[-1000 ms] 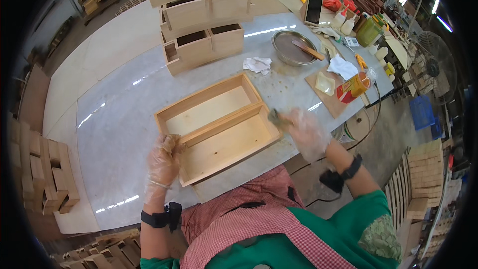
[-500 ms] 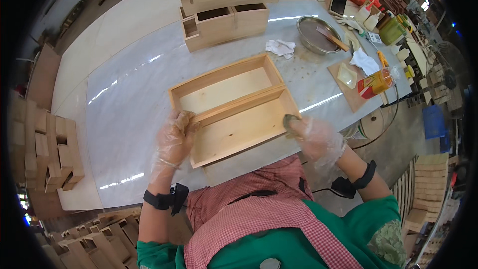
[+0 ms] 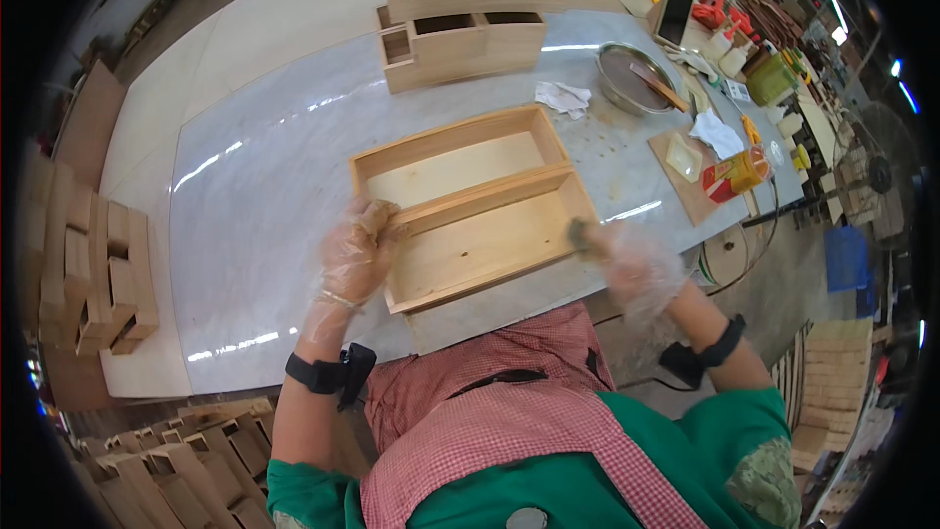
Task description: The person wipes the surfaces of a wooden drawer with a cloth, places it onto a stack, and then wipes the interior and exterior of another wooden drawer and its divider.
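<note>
A pale wooden box (image 3: 488, 210) with two long compartments lies at a slant before me. My left hand (image 3: 354, 253), in a clear plastic glove with brownish stained fingertips, is closed on the box's left end near the divider. My right hand (image 3: 641, 269), also gloved and blurred by motion, pinches a small dark green pad (image 3: 584, 236) against the box's near right corner. The pad's exact kind is hard to make out. Inside the near compartment the floor shows two small dark knots.
Wooden drawer units (image 3: 470, 51) stand stacked beyond the box. A white cloth (image 3: 563, 98) and a metal bowl (image 3: 619, 98) with a brush (image 3: 661, 88) are farther right. A yellow-red container (image 3: 734, 174) rests on a board at the right edge. Wooden pieces (image 3: 93, 279) stack at left.
The whole view has shifted slightly, so the table things appear farther right. My right hand and the pad stay at the box's right corner, the hand now more blurred. The left hand keeps its hold.
</note>
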Demonstrator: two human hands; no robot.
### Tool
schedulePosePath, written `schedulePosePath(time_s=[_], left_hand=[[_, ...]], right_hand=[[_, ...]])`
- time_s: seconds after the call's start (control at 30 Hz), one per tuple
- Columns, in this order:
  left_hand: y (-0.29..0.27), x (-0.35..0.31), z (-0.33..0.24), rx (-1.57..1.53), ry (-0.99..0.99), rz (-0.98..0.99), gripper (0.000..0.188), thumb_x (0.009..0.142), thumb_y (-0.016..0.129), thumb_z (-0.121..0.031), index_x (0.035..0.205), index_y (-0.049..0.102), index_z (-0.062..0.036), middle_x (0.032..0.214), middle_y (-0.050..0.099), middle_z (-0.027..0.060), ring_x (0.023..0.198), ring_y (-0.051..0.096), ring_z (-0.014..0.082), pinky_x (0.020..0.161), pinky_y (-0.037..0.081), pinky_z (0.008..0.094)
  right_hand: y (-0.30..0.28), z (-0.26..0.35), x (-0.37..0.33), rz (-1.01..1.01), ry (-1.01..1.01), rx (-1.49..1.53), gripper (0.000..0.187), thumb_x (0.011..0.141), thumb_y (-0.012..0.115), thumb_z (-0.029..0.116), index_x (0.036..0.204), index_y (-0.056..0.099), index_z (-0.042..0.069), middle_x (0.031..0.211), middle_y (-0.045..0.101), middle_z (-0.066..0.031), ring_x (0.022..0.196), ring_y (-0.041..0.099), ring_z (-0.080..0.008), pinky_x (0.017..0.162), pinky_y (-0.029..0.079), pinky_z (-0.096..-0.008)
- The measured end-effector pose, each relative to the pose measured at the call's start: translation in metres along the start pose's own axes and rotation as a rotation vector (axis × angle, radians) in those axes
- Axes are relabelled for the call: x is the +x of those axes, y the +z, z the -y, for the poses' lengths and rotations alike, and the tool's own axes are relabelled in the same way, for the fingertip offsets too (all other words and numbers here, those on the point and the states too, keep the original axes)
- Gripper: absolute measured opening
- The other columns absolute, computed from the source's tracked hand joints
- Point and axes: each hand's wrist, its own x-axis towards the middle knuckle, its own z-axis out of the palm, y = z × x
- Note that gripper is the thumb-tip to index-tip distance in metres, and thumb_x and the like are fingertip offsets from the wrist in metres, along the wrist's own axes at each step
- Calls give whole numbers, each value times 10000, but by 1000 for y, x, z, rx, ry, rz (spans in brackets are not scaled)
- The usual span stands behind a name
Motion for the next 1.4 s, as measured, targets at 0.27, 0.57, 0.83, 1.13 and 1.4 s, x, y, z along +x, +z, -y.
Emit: schedulePosePath(time_s=[0.27,0.57,0.83,1.13,1.4], left_hand=[[12,1,2,-12,0,-25,229,815,678,-125,1031,642,-59,974,641,117,815,648,305,679,511,384],[-21,-76,-10,-608,-429,-1,651,811,737,-164,1340,417,40,1080,584,88,786,546,163,772,491,302],[24,-102,0,-617,-397,-35,774,693,837,-228,1320,458,22,1098,592,185,906,601,258,802,510,339],[14,-94,-10,-496,-397,-30,675,695,824,-208,1252,525,28,997,639,161,840,630,250,765,517,345],[28,-102,-5,-842,-414,-106,619,708,795,-98,1251,519,11,1099,652,133,940,640,210,769,516,317]], right_hand=[[58,114,57,-124,-605,84,244,804,563,132,1002,593,-7,762,576,-145,619,585,-296,550,499,-392],[7,101,142,-122,-513,154,299,805,547,155,1082,624,69,795,595,-150,729,572,-357,658,460,-468],[49,146,111,85,-642,78,183,766,558,147,937,610,107,767,578,-113,710,600,-321,556,467,-416],[38,139,150,-14,-657,-87,205,783,588,186,956,600,76,726,577,-108,695,595,-336,568,485,-400],[39,160,73,8,-630,108,207,725,617,103,925,597,57,678,572,-102,629,609,-297,513,476,-402]])
